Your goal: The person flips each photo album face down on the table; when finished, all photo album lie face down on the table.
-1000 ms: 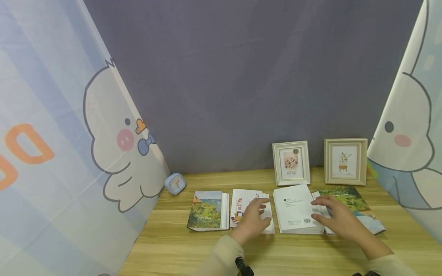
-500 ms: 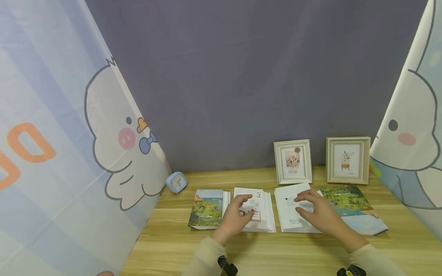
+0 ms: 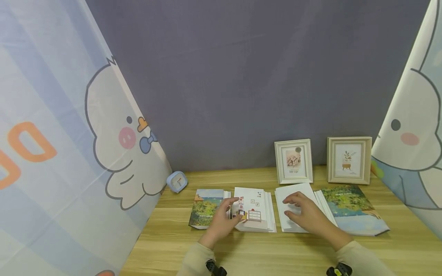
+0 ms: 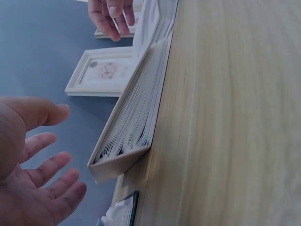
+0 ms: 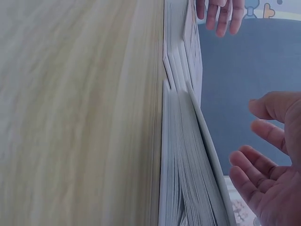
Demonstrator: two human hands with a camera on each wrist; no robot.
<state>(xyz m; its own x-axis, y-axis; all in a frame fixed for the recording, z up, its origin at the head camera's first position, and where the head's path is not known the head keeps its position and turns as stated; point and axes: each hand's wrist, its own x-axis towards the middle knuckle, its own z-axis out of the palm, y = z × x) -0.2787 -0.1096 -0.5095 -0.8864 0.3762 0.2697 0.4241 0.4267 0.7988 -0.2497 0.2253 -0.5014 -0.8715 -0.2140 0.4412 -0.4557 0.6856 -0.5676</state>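
Note:
Four-wide row aside, several albums lie on the wooden table. My left hand hovers over the white album with a furniture drawing, beside the painted-cover photo album. Its fingers are loosely bent, with a gap to the thumb; the left hand holds nothing in the left wrist view. Above the plain white album is my right hand, covering part of it. In the right wrist view the right hand stands apart from the thick pages. Another painted-cover album lies at the right.
Two cream picture frames, one with a flower print and one with a potted-plant print, stand at the back right. A blue clock sits back left. A grey curtain hangs behind the table.
Both hands have moved left over the albums, the left from the drawing album's right part to its left edge, the right further onto the plain white album. The albums appear unmoved.

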